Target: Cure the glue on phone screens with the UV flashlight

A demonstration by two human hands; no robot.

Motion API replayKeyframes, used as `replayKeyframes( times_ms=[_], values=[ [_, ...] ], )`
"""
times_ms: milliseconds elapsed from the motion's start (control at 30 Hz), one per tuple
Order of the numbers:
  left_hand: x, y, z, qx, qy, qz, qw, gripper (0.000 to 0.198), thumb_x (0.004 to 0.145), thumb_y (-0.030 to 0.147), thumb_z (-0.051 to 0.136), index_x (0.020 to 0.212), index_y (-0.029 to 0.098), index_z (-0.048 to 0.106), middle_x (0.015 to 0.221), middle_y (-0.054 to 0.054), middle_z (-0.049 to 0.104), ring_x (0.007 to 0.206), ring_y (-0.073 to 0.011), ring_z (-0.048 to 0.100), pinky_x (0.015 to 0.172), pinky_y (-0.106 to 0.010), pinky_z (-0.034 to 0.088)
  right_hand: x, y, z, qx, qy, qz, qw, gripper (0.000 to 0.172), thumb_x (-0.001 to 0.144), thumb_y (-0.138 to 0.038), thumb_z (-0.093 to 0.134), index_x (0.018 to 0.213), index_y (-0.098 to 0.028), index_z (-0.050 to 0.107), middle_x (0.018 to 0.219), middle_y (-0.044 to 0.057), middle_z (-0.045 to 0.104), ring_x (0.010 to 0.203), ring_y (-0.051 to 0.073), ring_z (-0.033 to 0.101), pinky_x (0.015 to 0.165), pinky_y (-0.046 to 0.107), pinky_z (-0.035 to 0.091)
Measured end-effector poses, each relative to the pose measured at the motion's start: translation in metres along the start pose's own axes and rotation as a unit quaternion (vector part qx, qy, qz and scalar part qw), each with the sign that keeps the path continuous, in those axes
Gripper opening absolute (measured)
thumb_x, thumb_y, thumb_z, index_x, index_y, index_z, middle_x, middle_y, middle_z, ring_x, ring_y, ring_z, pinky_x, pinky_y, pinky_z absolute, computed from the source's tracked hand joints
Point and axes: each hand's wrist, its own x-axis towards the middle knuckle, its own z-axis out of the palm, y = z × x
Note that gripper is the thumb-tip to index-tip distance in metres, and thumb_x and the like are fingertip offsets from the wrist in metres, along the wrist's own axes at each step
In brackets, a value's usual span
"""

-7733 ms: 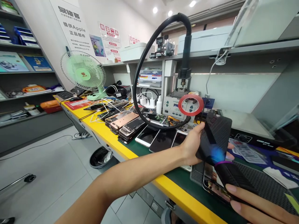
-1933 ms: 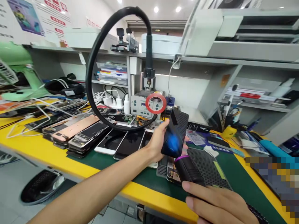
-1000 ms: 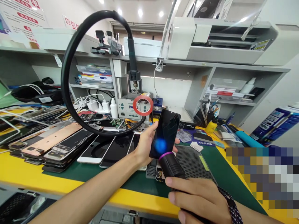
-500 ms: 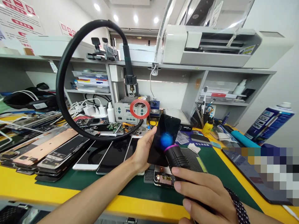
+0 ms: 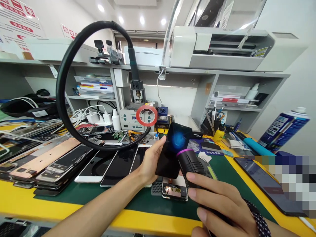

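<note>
My left hand (image 5: pixel 151 161) grips a black phone screen (image 5: pixel 169 156) by its left edge, tilted up toward me, the thumb along its side. My right hand (image 5: pixel 219 200) is closed round a black flashlight (image 5: pixel 191 161) with a purple ring at its head. Its blue light falls as a glowing patch on the upper part of the screen. Below the screen, an opened phone (image 5: pixel 174 192) with bare inner parts lies on a grey perforated pad (image 5: pixel 156 188). The screen and flashlight hide part of that phone.
Several phone screens (image 5: pixel 118 166) lie left on the green mat (image 5: pixel 103 200), beside stacked phone parts (image 5: pixel 51 158). A black hose (image 5: pixel 60 85) loops above them from the hot air station (image 5: pixel 125 120). At right are a spray can (image 5: pixel 283 128) and a tablet (image 5: pixel 261 181).
The flashlight and my right hand have shifted slightly right, and the blue patch sits higher and fainter on the screen. More of the opened phone shows beneath.
</note>
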Motion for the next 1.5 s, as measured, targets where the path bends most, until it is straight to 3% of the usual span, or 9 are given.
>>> replayKeyframes(
  times_ms=[500,667,800,900,1100,1300,1400,1500],
  values=[
    [-0.002,-0.001,-0.002,0.034,-0.027,-0.047,0.998,0.052,0.095,0.055,0.053,0.126,0.017,0.071,0.093,-0.010,0.078,0.088,-0.0311,0.074,0.079,-0.037,0.055,0.000,0.003,-0.001,-0.010,0.014,0.011,1.000,0.026,0.086,-0.033,0.077,0.092,-0.015,0.060,0.099,0.009,0.073,0.119,0.028,0.065,0.095,0.038,0.063],
    [-0.001,-0.001,-0.005,0.078,-0.053,-0.074,0.993,0.064,0.093,0.064,0.047,0.120,0.013,0.074,0.087,-0.014,0.077,0.070,-0.0298,0.072,0.065,-0.037,0.052,-0.003,0.009,0.002,-0.009,0.065,-0.019,0.998,0.025,0.090,-0.037,0.073,0.092,-0.016,0.061,0.097,0.008,0.073,0.118,0.027,0.066,0.092,0.036,0.064],
    [-0.002,-0.001,-0.003,0.074,-0.063,-0.088,0.991,0.067,0.093,0.065,0.045,0.108,0.009,0.077,0.079,-0.016,0.075,0.060,-0.0243,0.066,0.057,-0.032,0.048,-0.003,0.010,0.000,-0.015,0.053,-0.012,0.998,0.022,0.094,-0.036,0.068,0.094,-0.015,0.060,0.095,0.008,0.074,0.119,0.027,0.065,0.092,0.037,0.064],
    [-0.003,-0.002,0.000,0.052,-0.054,-0.081,0.994,0.061,0.094,0.061,0.049,0.110,0.009,0.077,0.077,-0.014,0.075,0.060,-0.0231,0.066,0.060,-0.032,0.049,-0.004,0.008,0.000,-0.011,0.043,0.000,0.999,0.024,0.091,-0.036,0.072,0.097,-0.016,0.059,0.094,0.007,0.074,0.116,0.027,0.067,0.093,0.038,0.063],
    [-0.001,-0.003,0.001,0.014,0.011,-0.022,1.000,0.051,0.093,0.050,0.060,0.126,0.014,0.070,0.099,-0.010,0.078,0.085,-0.0265,0.073,0.087,-0.037,0.052,-0.007,0.005,0.015,0.018,0.079,0.011,0.997,0.021,0.090,-0.029,0.070,0.106,-0.021,0.060,0.098,0.007,0.074,0.107,0.023,0.071,0.087,0.029,0.063],
    [0.004,0.007,0.001,0.025,-0.011,-0.015,1.000,0.066,0.096,0.060,0.041,0.114,0.004,0.073,0.094,-0.019,0.076,0.073,-0.0288,0.072,0.077,-0.040,0.054,-0.021,-0.004,0.033,0.011,0.046,-0.003,0.999,0.023,0.097,-0.029,0.058,0.114,-0.017,0.066,0.106,0.011,0.074,0.099,0.018,0.074,0.076,0.017,0.061],
    [0.004,0.012,0.000,0.029,-0.029,-0.027,0.999,0.074,0.096,0.063,0.033,0.106,0.001,0.073,0.093,-0.023,0.075,0.071,-0.0286,0.070,0.072,-0.039,0.054,-0.023,-0.012,0.042,0.028,0.072,-0.011,0.997,0.022,0.100,-0.029,0.052,0.109,-0.017,0.068,0.105,0.011,0.075,0.099,0.017,0.074,0.078,0.017,0.061],
    [0.004,0.013,0.000,0.016,-0.028,-0.020,0.999,0.071,0.097,0.061,0.033,0.106,0.003,0.072,0.093,-0.022,0.075,0.073,-0.0276,0.070,0.072,-0.037,0.054,-0.016,-0.016,0.044,0.062,0.095,0.007,0.994,0.029,0.103,-0.025,0.042,0.105,-0.014,0.069,0.102,0.011,0.075,0.097,0.014,0.074,0.080,0.016,0.060]
  ],
)
